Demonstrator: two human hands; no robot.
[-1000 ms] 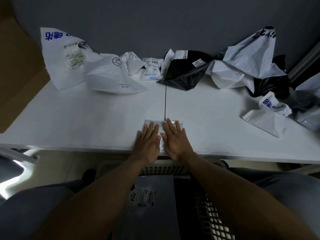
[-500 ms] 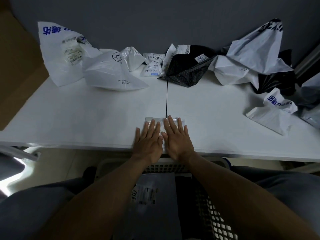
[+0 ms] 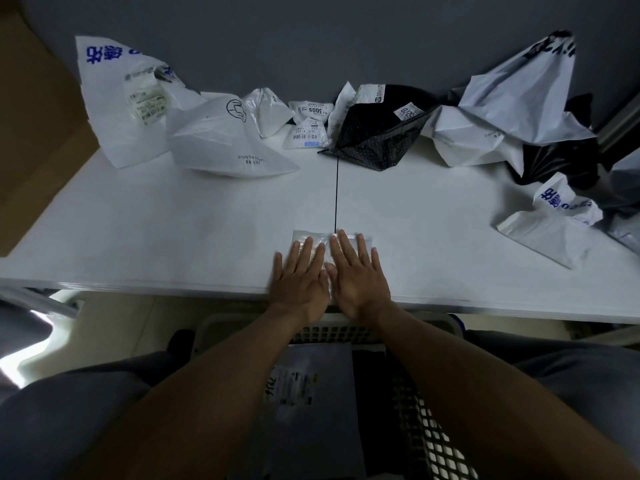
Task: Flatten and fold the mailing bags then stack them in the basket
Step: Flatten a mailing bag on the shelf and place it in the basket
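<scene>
Pressing folded mailing bag [image 3: 306, 235] flat at near table [image 3: 173, 230] edge under left hand [image 3: 299, 282] and right hand [image 3: 356, 275], fingers straight, gripping nothing, likely setting creases | working just above basket [image 3: 332, 330] for short drop | leaving crumpled bags [image 3: 235, 147] at back.

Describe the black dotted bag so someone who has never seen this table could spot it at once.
Start at the white table and follow the dark seam down its middle to the far end, by the grey wall. The black dotted bag sits crumpled where the seam ends. Unlike the plain black bag further right and the white bags beside it, it carries a dot pattern.
</scene>
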